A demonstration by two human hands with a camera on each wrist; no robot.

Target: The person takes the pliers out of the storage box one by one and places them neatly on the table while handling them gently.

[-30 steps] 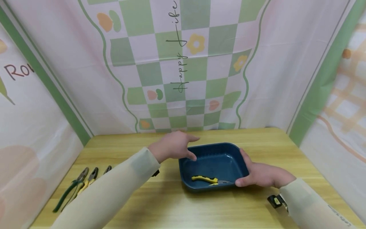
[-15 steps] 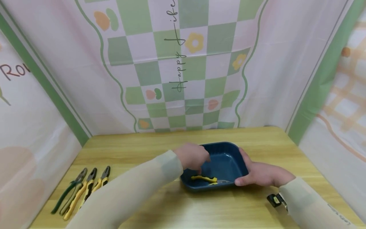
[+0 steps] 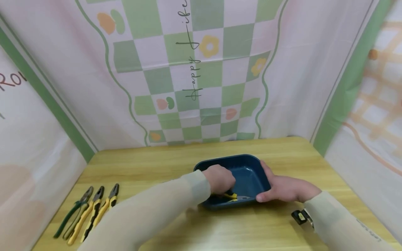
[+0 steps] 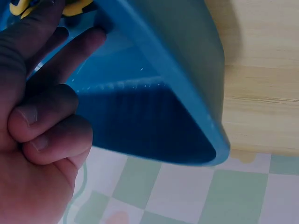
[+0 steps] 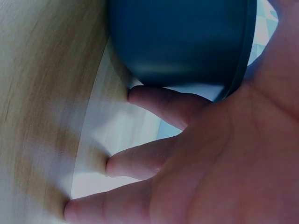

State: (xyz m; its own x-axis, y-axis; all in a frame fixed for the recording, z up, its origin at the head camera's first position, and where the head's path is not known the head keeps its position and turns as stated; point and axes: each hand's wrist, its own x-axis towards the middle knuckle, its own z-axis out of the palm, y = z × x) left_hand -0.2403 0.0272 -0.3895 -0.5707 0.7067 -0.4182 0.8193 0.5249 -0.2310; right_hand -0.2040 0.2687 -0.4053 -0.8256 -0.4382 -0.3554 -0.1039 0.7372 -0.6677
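A dark blue plastic basin (image 3: 251, 176) rests on the wooden table, with yellow-and-black-handled pliers (image 3: 232, 196) lying inside along its near side. My left hand (image 3: 218, 178) reaches down into the basin over the pliers and hides most of their handles. The left wrist view shows a finger overlapping a yellow handle (image 4: 77, 8), while the last two fingers are curled; whether the hand pinches the handle I cannot tell. On the basin's right end lies my right hand (image 3: 282, 188), thumb at the near rim. In the right wrist view its other fingers (image 5: 140, 158) stretch out, tips down at the tabletop.
At the table's left side, three pliers lie in a row: a green-handled pair (image 3: 73, 211) and two yellow-and-black pairs (image 3: 91, 212), partly hidden by the left sleeve (image 3: 150, 209). A patterned curtain (image 3: 201, 80) rises behind the table (image 3: 150, 160).
My left hand has moved right and down, from above the basin's left rim into it, over the pliers' handles. The right hand has stayed at the basin's right end.
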